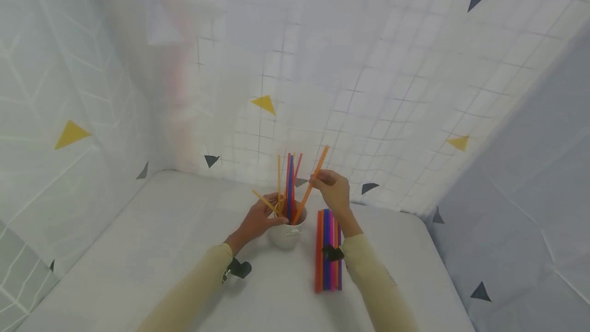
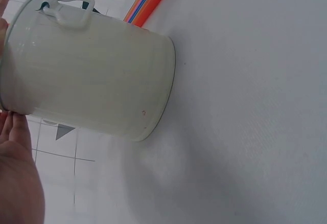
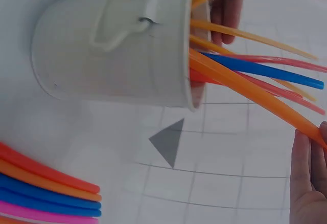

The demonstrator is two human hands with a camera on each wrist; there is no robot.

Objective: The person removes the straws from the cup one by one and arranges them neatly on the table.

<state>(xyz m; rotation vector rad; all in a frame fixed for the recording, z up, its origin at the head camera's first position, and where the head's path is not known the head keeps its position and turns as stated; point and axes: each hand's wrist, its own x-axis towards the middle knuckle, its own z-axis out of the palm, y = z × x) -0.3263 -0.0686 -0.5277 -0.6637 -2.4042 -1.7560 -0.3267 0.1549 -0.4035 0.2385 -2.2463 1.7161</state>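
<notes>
A small white metal bucket (image 1: 285,240) with a wire-like handle (image 3: 122,27) stands upright on the table. Several thin straws (image 1: 290,183) in yellow, red and blue stick up out of it. My left hand (image 1: 254,223) grips the bucket at its rim from the left, thumb in front and fingers behind. One yellow straw (image 1: 264,200) leans out leftward over that hand. At the bucket's right, my right hand (image 1: 335,193) pinches a thicker orange straw (image 1: 320,160) near its upper part. This straw slants, its lower end inside the bucket.
Right of the bucket, several red, orange, blue, pink and purple straws (image 1: 319,250) lie side by side, partly under the right wrist's camera (image 1: 333,253). White sheets with a grid and triangles (image 1: 392,91) rise behind and beside the white table (image 1: 175,229).
</notes>
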